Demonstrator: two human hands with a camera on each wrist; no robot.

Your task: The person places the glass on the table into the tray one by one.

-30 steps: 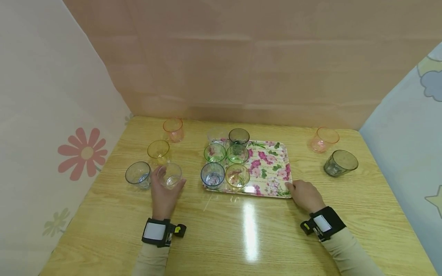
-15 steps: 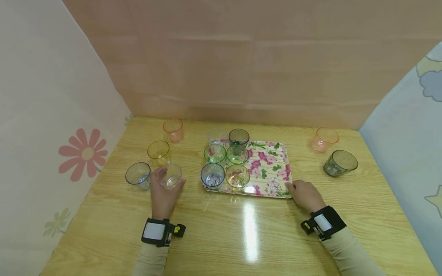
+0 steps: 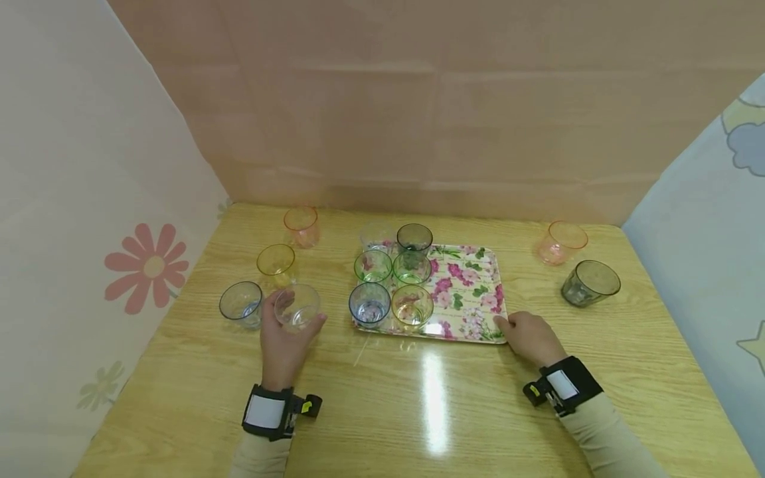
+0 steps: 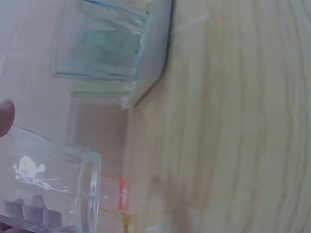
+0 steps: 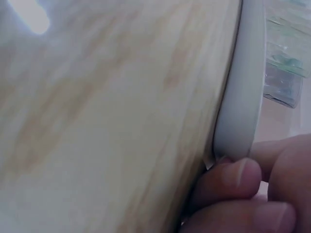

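My left hand (image 3: 283, 342) holds a clear glass (image 3: 297, 309), thumb on one side and fingers on the other. In the left wrist view, the base of this glass (image 4: 90, 194) shows above the wooden table. My right hand (image 3: 532, 337) grips the near right corner of a flowered tray (image 3: 457, 302), thumb over the rim and fingers at its underside (image 5: 233, 116). Standing on the tray's left half are a blue glass (image 3: 369, 305), a yellow glass (image 3: 412, 307), two green glasses (image 3: 373, 267), a dark grey glass (image 3: 414, 238) and a faint clear glass (image 3: 376, 236).
Left of the tray stand a bluish-grey glass (image 3: 242, 305), an amber glass (image 3: 276, 262) and a pink glass (image 3: 302, 229). To its right are another pink glass (image 3: 558, 244) and a tilted-looking dark glass (image 3: 588, 284). A brown paper wall (image 3: 418, 119) closes off the back.
My left hand has raised the clear glass slightly and it looks a little larger in the head view. The right hand stays on the tray corner.
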